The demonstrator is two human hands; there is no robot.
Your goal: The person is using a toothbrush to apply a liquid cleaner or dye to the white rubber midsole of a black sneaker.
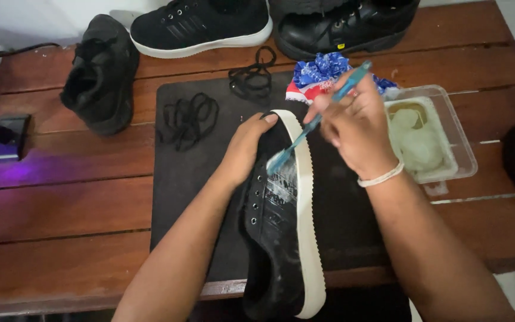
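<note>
On the wooden desk (61, 203) lies a black mat (198, 179); on it, a black sneaker (281, 232) on its side. The left hand (245, 149) grips its toe; the right hand (359, 128) closes around a blue toothbrush (320, 116), bristles on soapy leather.

Clear tub (464, 156): right of the black mat, a rectangular transparent plastic container, rounded corners, whitish soapy stuff inside
Crumpled wrapper (320, 73): at the mat's far edge, just left of the tub, blue with white pattern and a red-and-white edge
Shoe label (341, 45): tiny yellow tag on the far black shoe's side
</note>
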